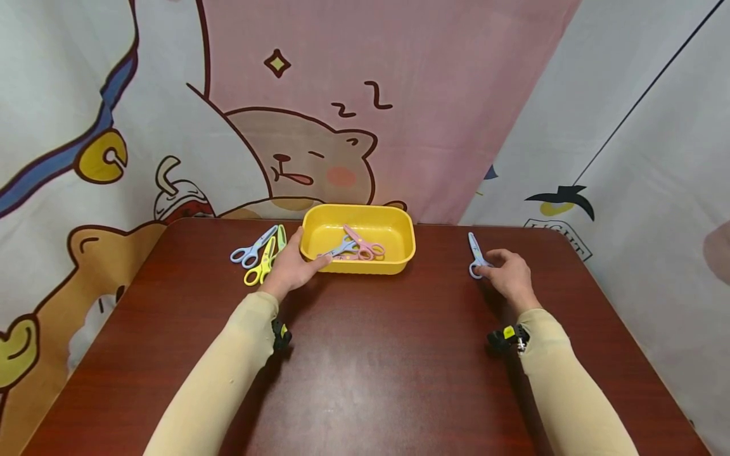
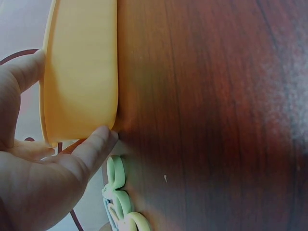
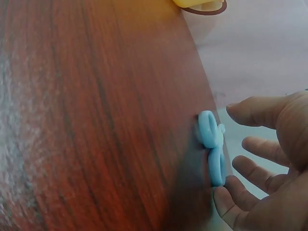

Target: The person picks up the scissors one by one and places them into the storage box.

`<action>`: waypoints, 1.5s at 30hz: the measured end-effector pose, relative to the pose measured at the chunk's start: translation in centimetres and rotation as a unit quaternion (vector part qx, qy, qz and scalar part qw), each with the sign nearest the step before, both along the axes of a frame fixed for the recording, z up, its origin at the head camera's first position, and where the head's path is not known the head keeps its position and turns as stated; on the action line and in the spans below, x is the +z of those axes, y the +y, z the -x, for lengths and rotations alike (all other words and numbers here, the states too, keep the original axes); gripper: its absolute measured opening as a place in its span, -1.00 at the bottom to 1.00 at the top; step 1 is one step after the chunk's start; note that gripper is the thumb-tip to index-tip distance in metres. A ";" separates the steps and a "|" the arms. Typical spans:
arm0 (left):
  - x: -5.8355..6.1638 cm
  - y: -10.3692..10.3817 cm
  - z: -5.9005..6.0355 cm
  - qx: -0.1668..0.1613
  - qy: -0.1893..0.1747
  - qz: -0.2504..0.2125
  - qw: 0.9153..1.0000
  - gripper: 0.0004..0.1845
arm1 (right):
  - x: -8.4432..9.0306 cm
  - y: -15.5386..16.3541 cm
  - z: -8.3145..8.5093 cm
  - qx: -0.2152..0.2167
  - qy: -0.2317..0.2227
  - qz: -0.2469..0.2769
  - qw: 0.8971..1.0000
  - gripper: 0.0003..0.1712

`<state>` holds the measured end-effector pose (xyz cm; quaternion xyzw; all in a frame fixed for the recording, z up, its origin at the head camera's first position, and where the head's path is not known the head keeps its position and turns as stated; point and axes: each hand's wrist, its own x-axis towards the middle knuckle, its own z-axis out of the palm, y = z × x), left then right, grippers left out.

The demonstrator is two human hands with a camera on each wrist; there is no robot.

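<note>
A yellow tray stands at the back middle of the brown table and holds pink scissors and blue scissors. My left hand rests against the tray's near left corner, thumb along the front wall and fingers up the side. In the left wrist view that hand touches the tray wall with fairly straight fingers. Light blue scissors lie on the table at the right. My right hand sits beside them, a fingertip touching the handle loops.
Left of the tray lie blue scissors, yellow scissors and green scissors; the green handle shows under my left hand. A cartoon cloth hangs behind the table. The table's back edge runs just past the tray.
</note>
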<state>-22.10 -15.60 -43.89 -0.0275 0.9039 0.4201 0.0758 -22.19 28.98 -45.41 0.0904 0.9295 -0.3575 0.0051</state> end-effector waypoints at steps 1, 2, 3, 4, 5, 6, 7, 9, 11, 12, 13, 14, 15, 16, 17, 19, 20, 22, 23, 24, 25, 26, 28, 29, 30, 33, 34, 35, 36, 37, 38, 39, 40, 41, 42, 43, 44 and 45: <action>0.0 0.0 0.0 -0.001 0.001 -0.001 1.000 0.11 | 0.0 0.0 0.0 0.001 -0.003 0.001 1.000 -0.38; 0.0 0.0 0.0 -0.001 0.002 -0.001 1.000 0.11 | -0.1 0.0 0.0 0.001 -0.006 0.001 1.000 -0.37; 0.1 0.0 0.0 -0.002 0.002 -0.002 1.000 0.11 | -0.1 0.1 0.0 0.002 -0.009 -0.001 1.000 -0.36; 0.1 0.0 0.0 -0.002 0.003 -0.002 1.000 0.11 | -0.2 0.1 0.0 0.003 -0.011 -0.003 1.000 -0.36; 0.1 0.0 0.0 -0.003 0.004 -0.002 1.000 0.11 | -0.3 0.1 0.0 0.004 -0.011 -0.006 1.000 -0.35; 0.1 0.0 0.0 -0.003 0.005 -0.002 1.000 0.11 | -0.3 0.2 0.0 0.007 -0.011 -0.010 1.000 -0.34; 0.1 0.1 0.0 -0.003 0.006 -0.002 1.000 0.11 | -0.5 0.2 0.1 0.010 -0.011 -0.014 1.000 -0.33; 0.1 0.0 0.0 -0.004 0.008 -0.001 1.000 0.11 | -0.7 0.3 0.2 0.018 -0.011 -0.026 0.999 -0.32; 0.2 0.0 -0.1 -0.004 0.009 0.000 1.000 0.11 | -0.9 0.4 0.3 0.027 -0.009 -0.039 0.999 -0.31; 0.2 0.0 -0.1 -0.004 0.010 0.000 1.000 0.11 | -1.0 0.4 0.4 0.031 -0.009 -0.045 0.998 -0.30; 0.2 0.0 -0.1 -0.004 0.010 0.000 1.000 0.10 | -1.1 0.5 0.4 0.034 -0.009 -0.050 0.998 -0.30; 0.2 0.0 -0.1 -0.004 0.011 0.001 1.000 0.10 | -1.2 0.5 0.5 0.038 -0.009 -0.054 0.998 -0.29; 0.2 0.0 -0.1 -0.004 0.010 0.001 1.000 0.10 | -1.3 0.5 0.5 0.039 -0.010 -0.056 0.998 -0.29; 0.2 0.0 -0.1 -0.005 0.010 0.001 1.000 0.10 | -1.3 0.6 0.5 0.041 -0.010 -0.058 0.997 -0.28; 0.2 0.0 -0.1 -0.005 0.010 0.001 1.000 0.10 | -1.4 0.6 0.6 0.042 -0.010 -0.061 0.997 -0.28; 0.1 -0.1 -0.1 -0.005 0.010 0.002 1.000 0.10 | -1.4 0.6 0.6 0.045 -0.010 -0.067 0.997 -0.26; 0.1 -0.1 -0.1 -0.005 0.010 0.002 1.000 0.10 | -1.4 0.6 0.6 0.047 -0.010 -0.071 0.996 -0.26; 0.1 -0.1 -0.1 -0.005 0.010 0.002 1.000 0.11 | -1.4 0.6 0.6 0.049 -0.009 -0.078 0.996 -0.26; 0.1 -0.1 -0.1 -0.005 0.011 0.002 1.000 0.11 | -1.4 0.6 0.6 0.049 -0.009 -0.081 0.995 -0.26; 0.1 -0.1 -0.1 -0.005 0.010 0.001 1.000 0.11 | -1.4 0.6 0.6 0.050 -0.008 -0.083 0.995 -0.26; 0.1 -0.1 -0.1 -0.005 0.010 0.001 1.000 0.11 | -1.4 0.6 0.6 0.050 -0.007 -0.084 0.995 -0.26; 0.1 -0.1 -0.1 -0.005 0.010 0.001 1.000 0.11 | -1.4 0.6 0.6 0.050 -0.008 -0.085 0.995 -0.26; 0.1 0.0 -0.1 -0.005 0.009 0.001 1.000 0.11 | -1.4 0.5 0.7 0.049 -0.010 -0.087 0.995 -0.26; 0.1 0.0 -0.1 -0.005 0.008 0.000 1.000 0.11 | -1.4 0.5 0.7 0.048 -0.011 -0.088 0.995 -0.25; 0.1 0.0 -0.1 -0.005 0.007 0.000 1.000 0.11 | -1.4 0.5 0.7 0.046 -0.013 -0.088 0.995 -0.25; 0.1 0.0 -0.1 -0.003 0.004 -0.002 1.000 0.11 | -1.4 0.4 0.6 0.039 -0.021 -0.087 0.995 -0.25; 0.2 0.0 -0.1 -0.003 0.004 -0.002 1.000 0.11 | -1.4 0.4 0.6 0.037 -0.022 -0.088 0.995 -0.24; 0.2 0.0 -0.1 -0.003 0.004 -0.002 1.000 0.11 | -1.3 0.4 0.6 0.035 -0.024 -0.086 0.995 -0.24; 0.2 0.0 -0.1 -0.003 0.003 -0.002 1.000 0.11 | -1.3 0.4 0.5 0.033 -0.027 -0.082 0.996 -0.24; 0.2 0.0 -0.1 -0.003 0.004 -0.002 1.000 0.11 | -1.2 0.4 0.5 0.031 -0.028 -0.079 0.996 -0.24; 0.2 0.0 -0.1 -0.003 0.005 -0.002 1.000 0.10 | -1.2 0.4 0.4 0.029 -0.030 -0.074 0.996 -0.24; 0.2 0.0 -0.1 -0.003 0.006 -0.002 1.000 0.10 | -1.2 0.4 0.4 0.028 -0.031 -0.069 0.997 -0.24; 0.2 0.0 -0.1 -0.003 0.007 -0.002 1.000 0.10 | -1.2 0.4 0.4 0.028 -0.031 -0.063 0.997 -0.24; 0.2 0.0 -0.1 -0.003 0.008 -0.002 1.000 0.09 | -1.2 0.4 0.4 0.027 -0.031 -0.056 0.998 -0.24; 0.1 0.0 -0.1 -0.003 0.009 -0.002 1.000 0.09 | -1.2 0.3 0.3 0.028 -0.032 -0.048 0.998 -0.24; 0.1 0.0 -0.1 -0.003 0.010 -0.002 1.000 0.09 | -1.2 0.3 0.3 0.030 -0.032 -0.041 0.998 -0.24; 0.1 0.0 -0.1 -0.003 0.010 -0.003 1.000 0.09 | -1.2 0.4 0.3 0.032 -0.032 -0.035 0.998 -0.24; 0.1 0.0 -0.1 -0.003 0.011 -0.003 1.000 0.09 | -1.3 0.4 0.4 0.034 -0.031 -0.030 0.998 -0.24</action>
